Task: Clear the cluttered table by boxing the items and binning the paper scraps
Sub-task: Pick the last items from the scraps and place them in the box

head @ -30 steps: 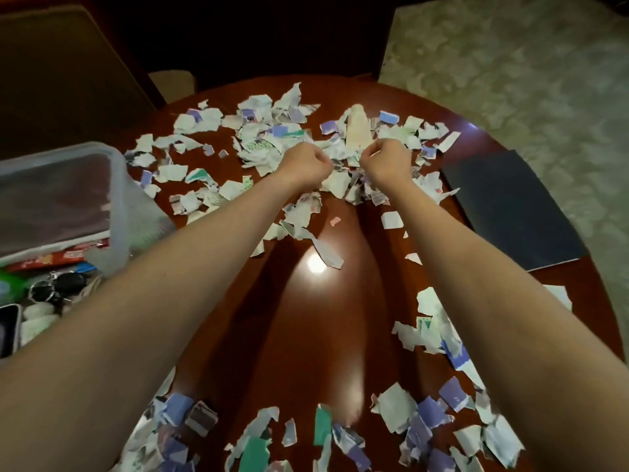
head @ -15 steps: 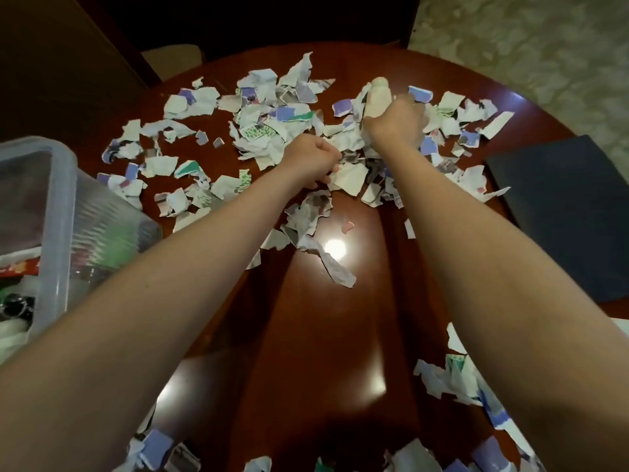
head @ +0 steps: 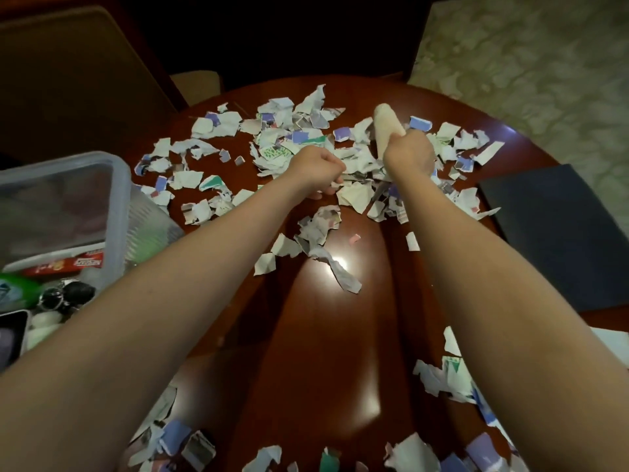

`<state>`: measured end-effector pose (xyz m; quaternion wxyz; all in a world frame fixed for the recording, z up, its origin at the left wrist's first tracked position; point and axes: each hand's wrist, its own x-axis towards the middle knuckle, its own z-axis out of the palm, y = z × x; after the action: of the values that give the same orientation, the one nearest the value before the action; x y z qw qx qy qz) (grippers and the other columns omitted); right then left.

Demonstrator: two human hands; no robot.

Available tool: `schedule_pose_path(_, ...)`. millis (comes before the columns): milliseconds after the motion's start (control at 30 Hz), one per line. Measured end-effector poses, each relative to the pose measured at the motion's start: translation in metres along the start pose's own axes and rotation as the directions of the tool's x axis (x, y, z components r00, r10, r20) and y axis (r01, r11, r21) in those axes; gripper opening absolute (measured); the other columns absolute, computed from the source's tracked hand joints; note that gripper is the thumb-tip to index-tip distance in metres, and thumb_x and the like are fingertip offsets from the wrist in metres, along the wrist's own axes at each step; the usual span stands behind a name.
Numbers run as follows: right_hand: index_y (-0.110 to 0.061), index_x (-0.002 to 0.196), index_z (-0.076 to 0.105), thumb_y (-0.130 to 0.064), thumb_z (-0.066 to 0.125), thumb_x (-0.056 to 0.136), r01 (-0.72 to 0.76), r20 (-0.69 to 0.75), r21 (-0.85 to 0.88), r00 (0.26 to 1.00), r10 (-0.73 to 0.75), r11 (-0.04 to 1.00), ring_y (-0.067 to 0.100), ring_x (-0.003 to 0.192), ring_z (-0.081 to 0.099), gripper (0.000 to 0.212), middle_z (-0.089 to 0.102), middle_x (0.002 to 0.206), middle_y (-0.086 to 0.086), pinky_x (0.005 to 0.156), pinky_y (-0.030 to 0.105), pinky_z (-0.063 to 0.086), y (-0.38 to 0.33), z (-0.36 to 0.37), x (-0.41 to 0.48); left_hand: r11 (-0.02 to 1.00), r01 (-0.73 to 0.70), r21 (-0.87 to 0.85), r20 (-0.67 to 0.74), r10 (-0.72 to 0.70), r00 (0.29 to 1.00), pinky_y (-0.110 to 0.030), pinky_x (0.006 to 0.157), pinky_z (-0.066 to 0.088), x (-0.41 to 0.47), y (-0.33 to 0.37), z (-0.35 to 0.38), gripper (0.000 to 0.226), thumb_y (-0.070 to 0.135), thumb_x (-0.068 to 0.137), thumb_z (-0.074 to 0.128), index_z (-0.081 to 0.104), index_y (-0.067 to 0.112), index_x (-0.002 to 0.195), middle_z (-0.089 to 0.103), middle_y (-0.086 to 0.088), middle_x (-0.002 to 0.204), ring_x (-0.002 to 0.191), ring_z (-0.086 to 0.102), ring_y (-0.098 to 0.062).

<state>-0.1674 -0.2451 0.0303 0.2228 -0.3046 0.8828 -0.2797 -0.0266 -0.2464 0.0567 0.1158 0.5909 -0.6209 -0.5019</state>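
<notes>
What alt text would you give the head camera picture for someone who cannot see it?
Two bare arms reach across a round wooden table strewn with torn paper scraps; the right hand grips a cream-coloured roll, the left hand is closed among the scraps. A clear plastic box of items sits at left.

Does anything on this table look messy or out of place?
Yes: torn paper scraps litter the round wooden table, far side and near edge. Amid them the right hand grips a cream cylinder, unlike the scraps.
</notes>
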Motion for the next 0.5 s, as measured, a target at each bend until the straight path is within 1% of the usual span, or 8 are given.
schedule_pose_path(67,-0.004,0.126,0.053,-0.026,0.036,0.099,0.024,-0.013,0.112,1.000,-0.022,0.993,0.031,0.118,0.053,0.039,0.058,0.126,0.014,0.084,0.034,0.041,0.003,-0.004,-0.012,1.000,-0.025,-0.015,-0.001,0.025,1.000,-0.020,0.056,0.043,-0.011,0.005,-0.006,0.012,0.016,0.096,0.045,0.056,0.018,0.098,0.057,0.007,0.077,0.063,0.055,-0.008)
schedule_pose_path(100,-0.003,0.126,0.053,-0.024,0.035,0.098,0.052,-0.024,0.155,0.999,-0.049,0.986,0.032,0.114,0.054,0.039,0.059,0.123,0.015,0.078,0.032,0.038,0.004,-0.005,-0.021,0.999,-0.041,-0.016,0.001,0.041,0.999,-0.019,0.056,0.043,-0.017,0.007,-0.009,0.013,0.016,0.097,0.044,0.056,0.018,0.100,0.057,0.007,0.079,0.063,0.055,-0.007)
schedule_pose_path(167,-0.003,0.124,0.055,-0.024,0.035,0.098,0.111,-0.047,0.222,0.994,-0.103,0.969,0.029,0.102,0.057,0.039,0.061,0.111,0.014,0.072,0.028,0.034,0.006,-0.008,-0.041,0.998,-0.066,-0.003,-0.004,0.066,0.998,-0.019,0.055,0.045,-0.029,0.010,-0.015,0.012,0.018,0.097,0.043,0.054,0.018,0.101,0.058,0.004,0.082,0.063,0.056,-0.007)
schedule_pose_path(233,-0.001,0.116,0.058,-0.024,0.037,0.098,0.158,-0.046,0.302,0.987,-0.151,0.940,0.023,0.088,0.052,0.036,0.056,0.096,0.010,0.068,0.026,0.034,0.003,-0.013,-0.063,0.997,-0.078,-0.010,-0.022,0.078,0.997,-0.020,0.055,0.046,-0.042,0.014,-0.023,0.013,0.021,0.098,0.042,0.053,0.016,0.104,0.059,-0.001,0.090,0.062,0.056,-0.007)
schedule_pose_path(267,-0.002,0.112,0.060,-0.023,0.039,0.098,0.187,-0.035,0.337,0.982,-0.187,0.923,0.021,0.084,0.049,0.033,0.054,0.091,0.007,0.062,0.025,0.034,0.000,-0.015,-0.073,0.996,-0.085,-0.019,-0.029,0.084,0.996,-0.020,0.055,0.045,-0.049,0.016,-0.026,0.017,0.022,0.099,0.041,0.052,0.014,0.109,0.058,-0.003,0.095,0.062,0.056,-0.008)
schedule_pose_path(367,-0.011,0.096,0.059,-0.021,0.042,0.098,0.263,0.024,0.439,0.952,-0.304,0.859,0.013,0.066,0.044,0.020,0.049,0.072,-0.002,0.047,0.011,0.031,-0.012,-0.022,-0.107,0.995,-0.098,-0.005,-0.050,0.098,0.994,-0.022,0.060,0.047,-0.069,0.021,-0.041,0.036,0.027,0.099,0.041,0.044,0.010,0.130,0.054,-0.004,0.105,0.071,0.059,-0.013)
schedule_pose_path(433,-0.012,0.089,0.055,-0.020,0.042,0.098,0.288,0.063,0.486,0.930,-0.362,0.825,0.008,0.059,0.039,0.018,0.044,0.066,-0.006,0.050,0.014,0.031,-0.021,-0.028,-0.129,0.993,-0.118,-0.003,-0.076,0.117,0.990,-0.021,0.061,0.048,-0.083,0.021,-0.056,0.043,0.031,0.098,0.043,0.038,0.010,0.135,0.054,-0.007,0.112,0.081,0.060,-0.016)
schedule_pose_path(500,-0.012,0.088,0.055,-0.020,0.042,0.099,0.296,0.114,0.500,0.909,-0.401,0.814,0.006,0.059,0.039,0.019,0.045,0.066,-0.006,0.054,0.020,0.031,-0.030,-0.033,-0.149,0.988,-0.151,-0.027,-0.094,0.148,0.985,-0.019,0.058,0.048,-0.096,0.019,-0.073,0.048,0.032,0.097,0.044,0.034,0.011,0.139,0.055,-0.009,0.122,0.079,0.061,-0.013)
